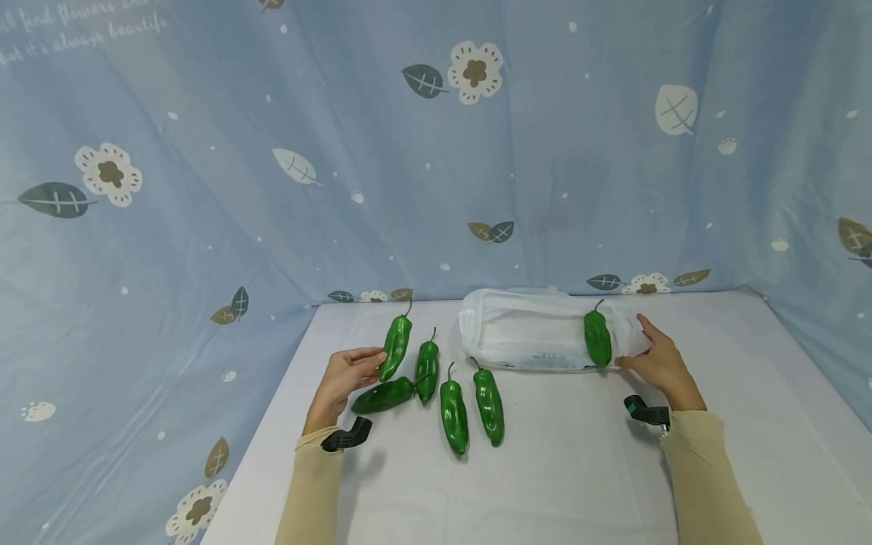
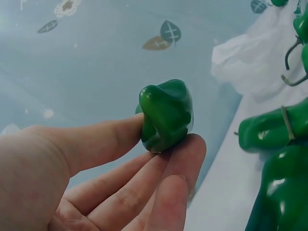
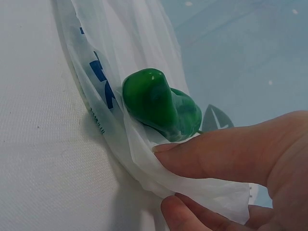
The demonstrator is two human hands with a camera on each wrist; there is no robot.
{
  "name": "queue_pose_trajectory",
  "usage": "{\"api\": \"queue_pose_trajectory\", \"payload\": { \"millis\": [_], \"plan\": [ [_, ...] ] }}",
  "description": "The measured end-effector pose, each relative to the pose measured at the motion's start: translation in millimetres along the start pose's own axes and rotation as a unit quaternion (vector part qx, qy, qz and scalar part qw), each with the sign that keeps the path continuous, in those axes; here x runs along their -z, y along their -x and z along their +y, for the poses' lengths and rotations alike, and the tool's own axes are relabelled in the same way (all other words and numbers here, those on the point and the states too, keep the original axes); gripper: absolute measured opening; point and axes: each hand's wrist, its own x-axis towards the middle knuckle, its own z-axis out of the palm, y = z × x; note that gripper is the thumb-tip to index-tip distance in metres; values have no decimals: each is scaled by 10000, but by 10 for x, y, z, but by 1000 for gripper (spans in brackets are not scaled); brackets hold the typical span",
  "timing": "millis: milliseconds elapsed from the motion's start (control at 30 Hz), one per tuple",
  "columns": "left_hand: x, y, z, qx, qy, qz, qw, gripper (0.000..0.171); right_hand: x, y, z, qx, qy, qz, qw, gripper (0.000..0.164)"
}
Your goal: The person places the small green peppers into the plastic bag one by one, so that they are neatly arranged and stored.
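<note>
"Edges first: where does the tabletop end?"

"Its far edge meets the blue cloth mid-frame; its left edge slants down toward the lower left, its right edge toward the lower right."

"And the hands?"

"The left hand, left of centre and near that left edge, pinches a green pepper between thumb and fingers. The right hand, right of centre, pinches the right end of a white plastic bag along the far edge."

"What lies close by?"

"The bag pepper sits across the bag's right end, just beside the right thumb; I can't tell how deep inside. Near the left hand lie a sideways pepper and a neighbouring pepper. Two central peppers lie side by side, slightly apart."

"Room to move?"

"White surface stretches from those two to the right sleeve, and on beyond it toward the right edge."
</note>
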Motion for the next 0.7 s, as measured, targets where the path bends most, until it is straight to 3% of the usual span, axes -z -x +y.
{"api": "queue_pose_trajectory", "payload": {
  "millis": [200, 300, 700],
  "plan": [
    [-65, 31, 115, 53, 95, -103, 9999, 43, -11, -11, 17, -65, -19, 19, 10000, 109],
    [-99, -8, 67, -29, 133, -90, 9999, 45, -17, -13, 30, -109, -49, 26, 9999, 109],
    [-285, 2, 126, -153, 418, -324, 9985, 43, -12, 1, 22, -153, -98, 20, 9998, 109]
  ]
}}
